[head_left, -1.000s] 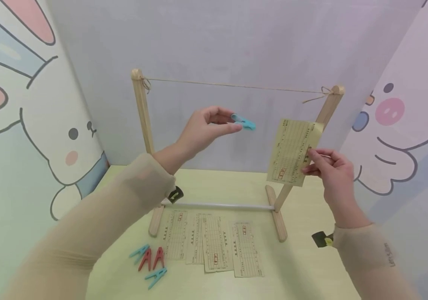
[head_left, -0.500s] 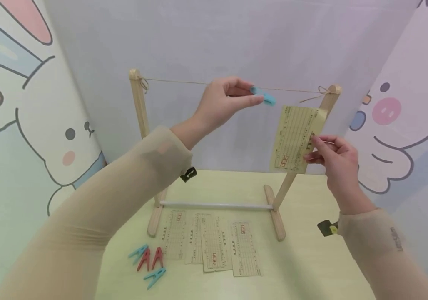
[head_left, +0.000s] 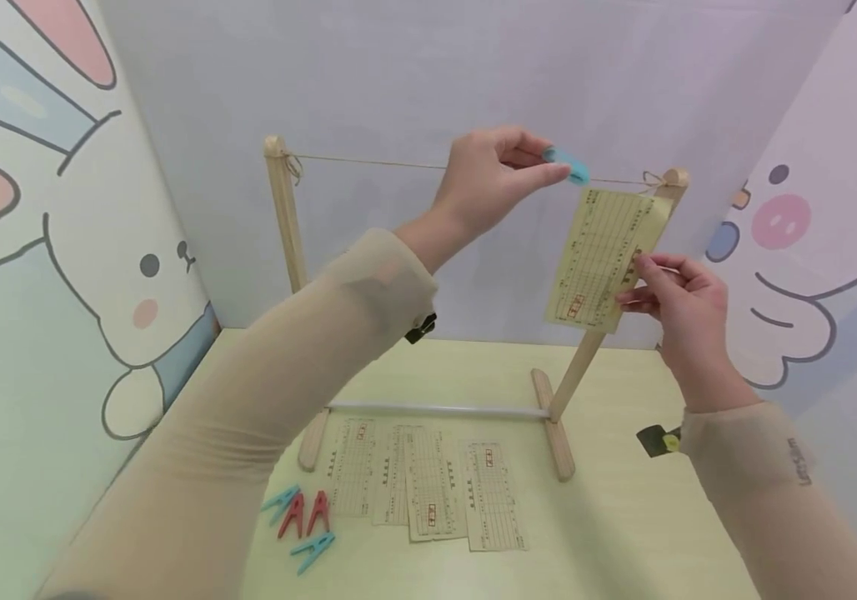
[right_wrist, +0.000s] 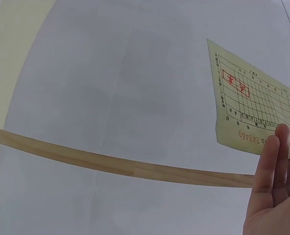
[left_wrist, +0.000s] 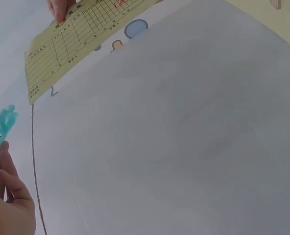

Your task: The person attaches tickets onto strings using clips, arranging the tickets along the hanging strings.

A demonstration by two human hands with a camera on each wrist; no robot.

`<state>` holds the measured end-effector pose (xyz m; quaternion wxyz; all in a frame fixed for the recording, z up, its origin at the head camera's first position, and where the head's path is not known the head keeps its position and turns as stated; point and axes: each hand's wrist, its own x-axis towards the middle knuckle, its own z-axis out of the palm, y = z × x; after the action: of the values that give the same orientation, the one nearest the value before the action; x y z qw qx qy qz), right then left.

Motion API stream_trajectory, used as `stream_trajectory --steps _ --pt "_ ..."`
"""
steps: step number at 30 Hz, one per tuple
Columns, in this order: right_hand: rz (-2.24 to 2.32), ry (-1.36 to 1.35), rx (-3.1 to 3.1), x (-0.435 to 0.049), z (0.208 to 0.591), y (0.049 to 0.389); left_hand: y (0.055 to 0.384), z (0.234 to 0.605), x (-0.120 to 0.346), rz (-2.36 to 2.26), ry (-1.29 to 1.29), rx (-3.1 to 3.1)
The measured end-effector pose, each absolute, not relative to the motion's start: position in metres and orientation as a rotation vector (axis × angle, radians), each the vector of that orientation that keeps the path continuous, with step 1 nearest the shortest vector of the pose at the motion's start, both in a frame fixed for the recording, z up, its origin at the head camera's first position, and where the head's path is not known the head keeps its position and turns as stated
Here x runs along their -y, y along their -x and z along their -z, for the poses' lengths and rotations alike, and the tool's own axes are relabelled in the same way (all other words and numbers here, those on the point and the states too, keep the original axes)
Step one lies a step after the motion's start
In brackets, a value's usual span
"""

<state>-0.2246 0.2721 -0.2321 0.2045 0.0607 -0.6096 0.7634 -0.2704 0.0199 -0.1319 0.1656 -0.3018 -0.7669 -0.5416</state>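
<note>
My left hand (head_left: 492, 179) pinches a light blue clothespin (head_left: 568, 166) at the string (head_left: 383, 162), just above the top left corner of a paper slip. The same clothespin (left_wrist: 2, 128) shows at the left edge of the left wrist view, beside the string. My right hand (head_left: 687, 312) pinches the printed yellow slip (head_left: 599, 258) by its right edge, thumb on the front. The slip's top edge lies right below the string, near the right post. In the right wrist view the slip (right_wrist: 257, 98) carries a red stamp and a red number.
The string is tied between two wooden posts (head_left: 286, 225) of a stand with a pale crossbar (head_left: 436, 410). Several printed slips (head_left: 496, 500) lie on the table (head_left: 623, 500). Left of them are red clothespins (head_left: 318, 511) and blue clothespins (head_left: 313, 551). Cartoon-printed panels (head_left: 151, 275) flank both sides.
My left hand has moved up and to the right with the clothespin, from below the string to it. My right hand has raised the slip toward the string.
</note>
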Motion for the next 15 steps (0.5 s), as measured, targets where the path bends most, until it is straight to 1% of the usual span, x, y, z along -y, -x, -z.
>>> stream_trajectory --steps 8,15 --pt "-2.125 -0.151 1.726 -0.271 0.229 0.230 0.272 0.114 -0.034 1.315 0.796 2.282" --pt "-2.146 -0.136 1.713 -0.269 0.228 0.231 0.274 0.110 -0.046 1.326 0.774 2.354"
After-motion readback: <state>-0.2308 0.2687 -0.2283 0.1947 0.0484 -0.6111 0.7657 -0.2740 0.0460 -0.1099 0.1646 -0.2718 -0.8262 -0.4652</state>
